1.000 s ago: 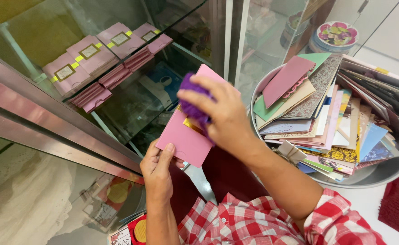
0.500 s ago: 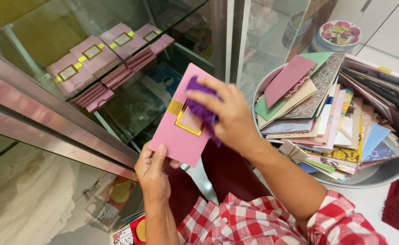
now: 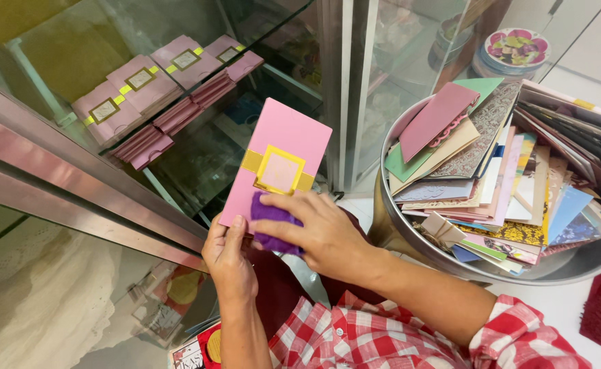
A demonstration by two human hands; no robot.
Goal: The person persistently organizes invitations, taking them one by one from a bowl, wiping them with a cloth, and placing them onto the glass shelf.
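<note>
Purple cloth now lower on pink card w/ gold band, pressed by right hand; left hand pinches bottom edge; card looks light, stiff — hold by edges.

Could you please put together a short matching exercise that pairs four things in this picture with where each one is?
Things:
1. pink card
2. purple cloth
3. pink card stacks
4. mixed cards

Places:
A. in the metal basin
B. under the right hand, against the card
C. on the glass shelf inside the cabinet
D. held at its lower edge by the left hand

Pairs: 1-D, 2-B, 3-C, 4-A
</note>
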